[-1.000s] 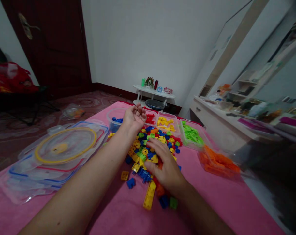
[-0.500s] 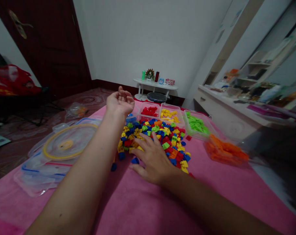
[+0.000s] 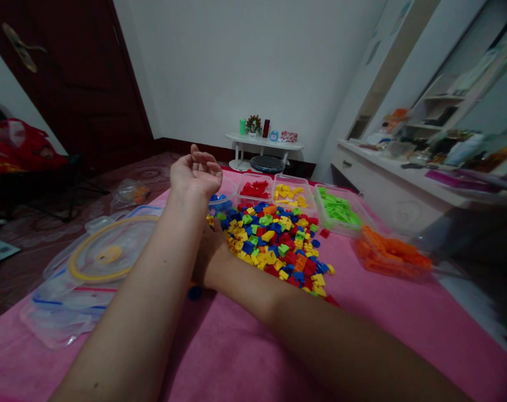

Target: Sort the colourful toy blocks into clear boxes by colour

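My left hand [image 3: 197,170] is lifted palm up above the near left edge of a heap of coloured bricks [image 3: 278,245], its fingers curled in over the palm; what lies in it is hidden. My right hand [image 3: 211,251] rests on the pink cloth [image 3: 237,357] at the heap's left side. It has slipped under my left forearm, which hides its fingers. One loose blue brick [image 3: 194,292] lies by that wrist.
Behind the heap stand clear tubs: blue bricks [image 3: 220,202], red [image 3: 256,188], yellow [image 3: 289,194], green [image 3: 339,209], and orange pieces [image 3: 391,258] at the right. Stacked clear lids [image 3: 98,257] lie left. A white dresser [image 3: 387,190] lines the right side.
My right hand slid left across the cloth from the heap's front to under my left forearm. My left hand rose slightly and stayed cupped. The view shifted up.
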`<act>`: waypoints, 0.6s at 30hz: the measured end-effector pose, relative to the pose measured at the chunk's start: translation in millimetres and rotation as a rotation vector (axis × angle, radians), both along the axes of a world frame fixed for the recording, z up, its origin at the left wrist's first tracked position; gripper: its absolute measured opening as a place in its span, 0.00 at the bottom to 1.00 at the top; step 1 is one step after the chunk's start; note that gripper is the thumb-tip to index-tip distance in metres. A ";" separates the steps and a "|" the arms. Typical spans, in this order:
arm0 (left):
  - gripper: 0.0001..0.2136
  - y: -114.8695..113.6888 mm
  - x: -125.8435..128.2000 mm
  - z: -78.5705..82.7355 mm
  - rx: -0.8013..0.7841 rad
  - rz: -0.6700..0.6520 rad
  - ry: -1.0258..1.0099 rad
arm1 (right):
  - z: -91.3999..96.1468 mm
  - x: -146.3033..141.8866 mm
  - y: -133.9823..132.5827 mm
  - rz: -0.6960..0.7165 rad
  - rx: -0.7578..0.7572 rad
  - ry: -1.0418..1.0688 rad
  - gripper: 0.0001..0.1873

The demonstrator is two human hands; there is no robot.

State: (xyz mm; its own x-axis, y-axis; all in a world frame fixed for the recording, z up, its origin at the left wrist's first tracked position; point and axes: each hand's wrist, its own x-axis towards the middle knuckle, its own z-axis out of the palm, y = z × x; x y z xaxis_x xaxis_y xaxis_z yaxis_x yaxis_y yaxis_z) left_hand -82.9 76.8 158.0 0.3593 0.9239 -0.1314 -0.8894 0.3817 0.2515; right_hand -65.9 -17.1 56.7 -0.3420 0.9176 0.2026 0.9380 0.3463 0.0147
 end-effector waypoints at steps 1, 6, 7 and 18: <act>0.12 -0.1 1.1 -0.4 -0.004 0.001 -0.002 | 0.3 2.7 -2.2 -0.016 0.009 -0.016 0.22; 0.11 -3.6 8.0 -3.1 -0.016 -0.022 0.008 | 14.9 28.2 -23.8 -0.071 -0.039 -0.092 0.15; 0.11 -4.2 9.6 -4.3 -0.014 -0.029 0.009 | 19.7 34.7 -29.4 -0.095 -0.037 -0.084 0.15; 0.08 -4.7 28.3 -21.6 0.219 -0.119 0.434 | 23.6 109.2 -59.2 -0.336 0.149 0.275 0.06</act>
